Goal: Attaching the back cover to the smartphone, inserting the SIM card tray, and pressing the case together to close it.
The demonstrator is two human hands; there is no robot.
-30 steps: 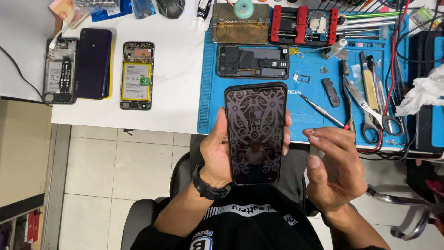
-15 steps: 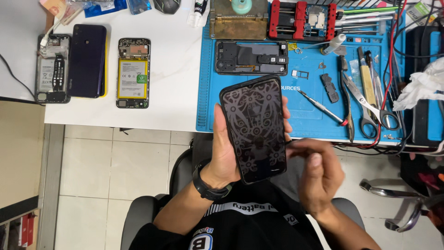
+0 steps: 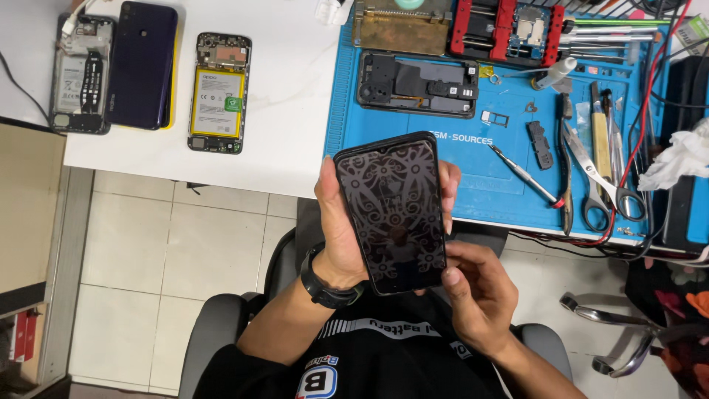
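My left hand (image 3: 341, 222) grips a black smartphone (image 3: 393, 210) upright over my lap, screen toward me; the dark glass mirrors a swirling pattern. My right hand (image 3: 476, 284) sits at the phone's lower right corner, its thumb tip touching the edge. A black watch is on my left wrist. On the blue work mat (image 3: 458, 159) just beyond lies an opened black phone frame (image 3: 417, 83).
On the white table (image 3: 288, 125) lie an open phone with a yellow battery (image 3: 218, 92), a dark blue phone back (image 3: 142, 63) and another opened phone (image 3: 80, 74). Tweezers, scissors (image 3: 602, 181), a screwdriver (image 3: 526, 175), a red clamp jig (image 3: 509, 29) and cables fill the mat's right side.
My right hand has come up from beside the phone to its lower right corner. The phone stays in my left hand, tilted slightly.
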